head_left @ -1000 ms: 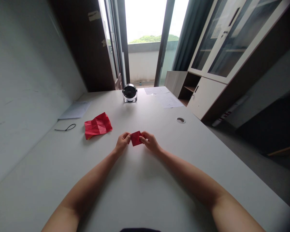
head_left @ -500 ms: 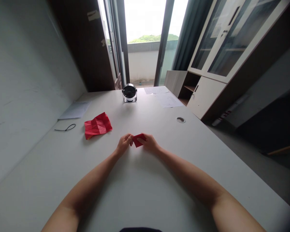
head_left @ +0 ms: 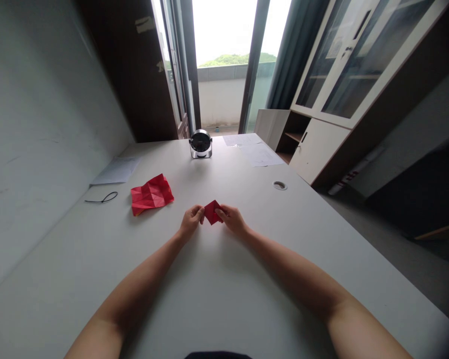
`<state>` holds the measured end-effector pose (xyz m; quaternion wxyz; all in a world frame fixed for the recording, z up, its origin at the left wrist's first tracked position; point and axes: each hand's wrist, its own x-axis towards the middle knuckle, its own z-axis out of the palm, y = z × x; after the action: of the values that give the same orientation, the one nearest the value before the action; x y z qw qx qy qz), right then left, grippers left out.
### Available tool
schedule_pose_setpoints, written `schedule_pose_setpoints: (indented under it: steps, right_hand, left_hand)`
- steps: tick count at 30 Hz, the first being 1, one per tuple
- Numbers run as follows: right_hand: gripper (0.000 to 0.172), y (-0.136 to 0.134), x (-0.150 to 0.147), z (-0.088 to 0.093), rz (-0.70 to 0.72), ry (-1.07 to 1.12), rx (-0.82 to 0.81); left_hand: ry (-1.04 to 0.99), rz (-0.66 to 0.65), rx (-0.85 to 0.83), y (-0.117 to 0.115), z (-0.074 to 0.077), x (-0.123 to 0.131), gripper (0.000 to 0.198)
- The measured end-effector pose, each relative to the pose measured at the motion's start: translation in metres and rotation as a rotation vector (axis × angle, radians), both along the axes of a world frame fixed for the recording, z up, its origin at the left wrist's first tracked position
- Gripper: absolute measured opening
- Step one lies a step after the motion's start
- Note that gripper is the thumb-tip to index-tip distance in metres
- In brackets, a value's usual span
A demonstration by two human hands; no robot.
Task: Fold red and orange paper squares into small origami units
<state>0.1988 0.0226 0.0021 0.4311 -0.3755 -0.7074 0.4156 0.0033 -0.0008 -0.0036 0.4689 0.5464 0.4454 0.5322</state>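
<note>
A small folded red paper (head_left: 212, 213) is held up between my two hands, turned so that it looks like a diamond. My left hand (head_left: 192, 219) pinches its left corner between thumb and fingers. On the opposite side, my right hand (head_left: 231, 218) grips the right corner, with the thumb lying over the front. Farther left on the white table (head_left: 224, 289) lies a larger creased sheet of red paper (head_left: 152, 194), with fold lines across it.
A round black and silver device (head_left: 201, 144) stands at the back. A tape roll (head_left: 280, 185) lies to the right, papers (head_left: 261, 153) at the back right. A black cable tie (head_left: 105, 198) and more papers (head_left: 115, 170) are at the left by the wall.
The small red paper has turned into a diamond position and shows more of its face. The right thumb has shifted toward its right corner, and the left hand now holds the left corner.
</note>
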Motion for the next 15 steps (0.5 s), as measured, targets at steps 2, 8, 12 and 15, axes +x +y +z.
schedule_pose_setpoints:
  steps: [2, 8, 12, 15]
  right_hand:
    - [0.046, -0.0005, 0.0010, 0.0016, -0.030, 0.005, 0.002]
    - [0.049, 0.0003, 0.0016, 0.0001, -0.055, 0.052, -0.015]
    - [0.041, 0.0037, -0.0013, -0.0049, 0.046, 0.179, -0.079]
    - [0.041, 0.0065, -0.0020, -0.0061, 0.123, 0.256, -0.149]
  left_hand:
    - [-0.012, 0.001, -0.007, 0.0005, -0.0006, 0.0003, 0.037]
    - [-0.008, -0.008, -0.018, -0.0002, -0.0004, 0.0010, 0.035]
    - [-0.008, -0.012, -0.044, -0.0004, 0.0003, 0.0008, 0.035]
    - [-0.034, 0.012, -0.038, 0.0009, 0.0008, -0.0002, 0.034]
